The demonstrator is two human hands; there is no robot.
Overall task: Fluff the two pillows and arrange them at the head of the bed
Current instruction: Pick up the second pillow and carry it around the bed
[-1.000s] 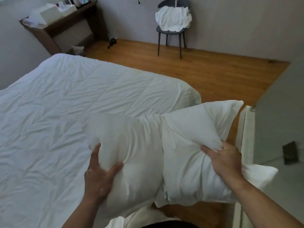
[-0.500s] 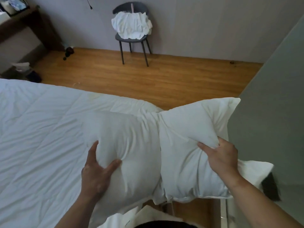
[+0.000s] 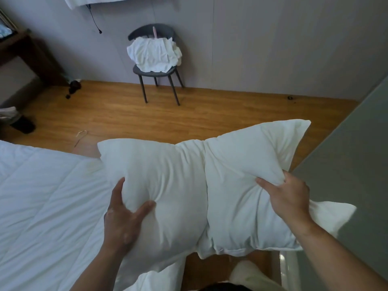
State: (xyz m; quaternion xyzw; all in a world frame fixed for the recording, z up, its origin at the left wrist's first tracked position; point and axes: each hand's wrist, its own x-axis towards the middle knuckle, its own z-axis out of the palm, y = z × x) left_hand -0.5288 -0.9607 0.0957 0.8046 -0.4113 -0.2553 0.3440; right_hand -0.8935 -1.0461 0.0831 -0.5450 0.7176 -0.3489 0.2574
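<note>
I hold two white pillows side by side in the air over the bed's right edge. The left pillow (image 3: 168, 181) is gripped low on its front by my left hand (image 3: 123, 217), thumb and fingers pinching the fabric. The right pillow (image 3: 241, 175) is bunched in my right hand (image 3: 287, 196) near its right side. The two pillows press together along a vertical seam in the middle. Below and to the left lies the bed (image 3: 42, 206) under a white quilted duvet. The head of the bed is out of view.
A dark chair (image 3: 155, 68) piled with white linen stands against the far wall on the wooden floor (image 3: 189, 114). A hanger (image 3: 80, 136) lies on the floor near the bed. A dark desk (image 3: 19, 51) is at far left, a grey wall (image 3: 346, 196) at right.
The pillows have risen and shifted right, off the bed. The view has swung right and up, showing more floor. Both hands keep the same grips.
</note>
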